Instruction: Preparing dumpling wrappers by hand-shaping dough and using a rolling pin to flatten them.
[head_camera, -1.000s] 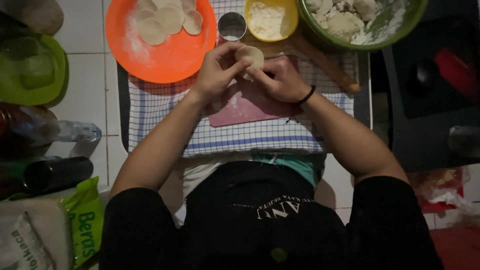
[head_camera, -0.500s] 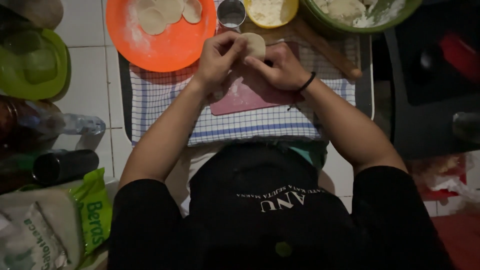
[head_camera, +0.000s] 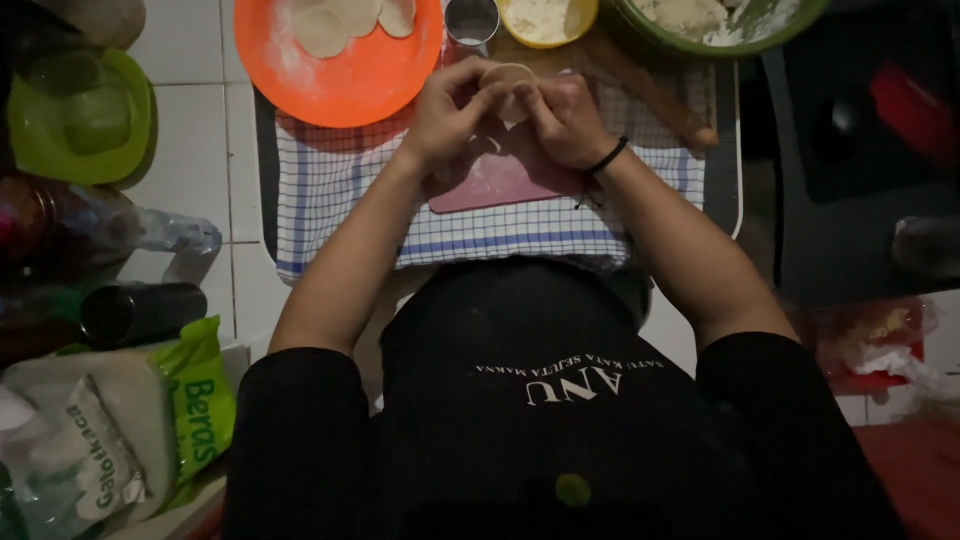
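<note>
Seen from the head camera: left hand (head_camera: 452, 118) and right hand (head_camera: 566, 118) side by side, each grip pinched on one round dough disc (head_camera: 508, 76) held above a pink board (head_camera: 490, 182) on a checked cloth (head_camera: 340, 180). Beyond them, an orange plate (head_camera: 345, 75) carrying flat dough rounds (head_camera: 350, 18), a small metal cup (head_camera: 471, 20), a yellow bowl (head_camera: 583, 18) of white flour, a green bowl (head_camera: 790, 15) of floury dough lumps (head_camera: 690, 14). Off to one side, a green lidded tub (head_camera: 80, 115).

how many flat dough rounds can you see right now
4. Three dough rounds lie on the orange plate, cut off by the frame's top edge: left, middle, right. The fourth is held between both hands. More may lie beyond the frame.
</note>
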